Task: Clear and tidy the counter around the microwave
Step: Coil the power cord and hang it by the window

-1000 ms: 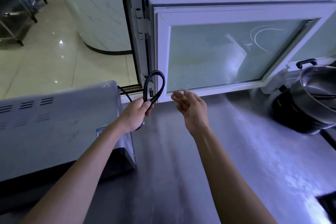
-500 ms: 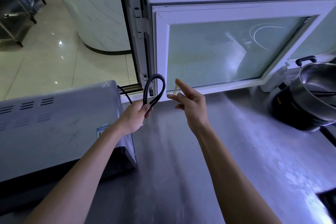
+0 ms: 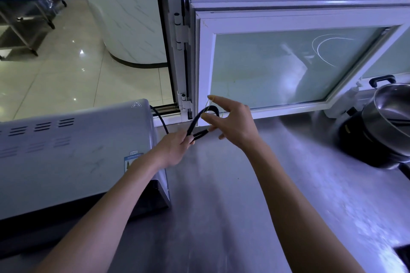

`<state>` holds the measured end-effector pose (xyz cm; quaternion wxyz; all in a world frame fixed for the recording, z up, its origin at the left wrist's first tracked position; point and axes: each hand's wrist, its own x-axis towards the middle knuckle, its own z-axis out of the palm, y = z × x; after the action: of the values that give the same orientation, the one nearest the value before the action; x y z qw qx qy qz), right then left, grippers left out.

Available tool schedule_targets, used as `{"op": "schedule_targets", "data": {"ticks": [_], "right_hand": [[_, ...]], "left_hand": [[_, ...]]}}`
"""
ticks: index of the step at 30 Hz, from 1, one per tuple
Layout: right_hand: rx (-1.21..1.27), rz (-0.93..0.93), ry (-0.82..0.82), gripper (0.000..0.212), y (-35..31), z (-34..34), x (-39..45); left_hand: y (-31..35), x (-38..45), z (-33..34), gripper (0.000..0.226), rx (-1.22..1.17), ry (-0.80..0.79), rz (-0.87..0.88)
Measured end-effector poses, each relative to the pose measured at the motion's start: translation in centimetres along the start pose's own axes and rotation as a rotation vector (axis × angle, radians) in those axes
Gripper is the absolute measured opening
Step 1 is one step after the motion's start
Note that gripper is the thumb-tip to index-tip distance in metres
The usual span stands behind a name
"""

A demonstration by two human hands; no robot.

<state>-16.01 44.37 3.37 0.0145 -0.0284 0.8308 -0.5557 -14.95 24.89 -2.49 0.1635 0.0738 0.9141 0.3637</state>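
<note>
Steel counter (image 3: 221, 217), both arms reaching over it toward the window.

Left hand (image 3: 173, 150) clenched round a folded loop of black power cord (image 3: 200, 117), just right of the microwave (image 3: 66, 157), above the counter. Right hand (image 3: 230, 122) w/ fingers spread, stretching a thin yellow rubber band (image 3: 208, 104) at the loop's end. Microwave side label (image 3: 131, 160) unreadable; hot-surface triangle (image 3: 136, 104) on its top corner. Pot (image 3: 390, 117) far right; white window frame (image 3: 205, 62) behind.

Blk cord (image 3: 200, 115), yellow rubber band (image 3: 208, 104), grey microwave (image 3: 73, 153), white window frame (image 3: 205, 60).
</note>
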Motion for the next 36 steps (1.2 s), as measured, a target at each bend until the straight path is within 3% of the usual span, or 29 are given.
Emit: {"op": "schedule_targets", "data": {"ticks": [5, 11, 20, 27, 32, 36], "right_hand": [[-0.192, -0.016, -0.111, 0.045, -0.4, -0.5, 0.3], [-0.166, 0.018, -0.165, 0.018, -0.4, -1.4, 0.3], [0.088, 0.101, -0.314, 0.023, -0.5, 0.0, 0.8], [0.104, 0.18, -0.398, 0.034, 0.5, 2.0, 0.9], [0.18, 0.138, -0.199, 0.018, 2.2, 2.0, 0.4], [0.096, 0.089, -0.198, 0.008, 3.6, 1.9, -0.1]], "left_hand": [[0.5, -0.4, 0.1, 0.026, 0.108, -0.024, 0.02], [0.1, -0.5, 0.2, 0.026, 0.101, 0.008, 0.074], [0.0, -0.4, 0.0, 0.024, -0.171, 0.092, 0.117], [0.3, -0.6, 0.1, 0.024, -0.303, 0.14, 0.093], [-0.1, -0.2, -0.7, 0.029, -0.508, 0.193, -0.006], [-0.2, -0.3, -1.0, 0.029, -0.579, 0.239, -0.02]]}}
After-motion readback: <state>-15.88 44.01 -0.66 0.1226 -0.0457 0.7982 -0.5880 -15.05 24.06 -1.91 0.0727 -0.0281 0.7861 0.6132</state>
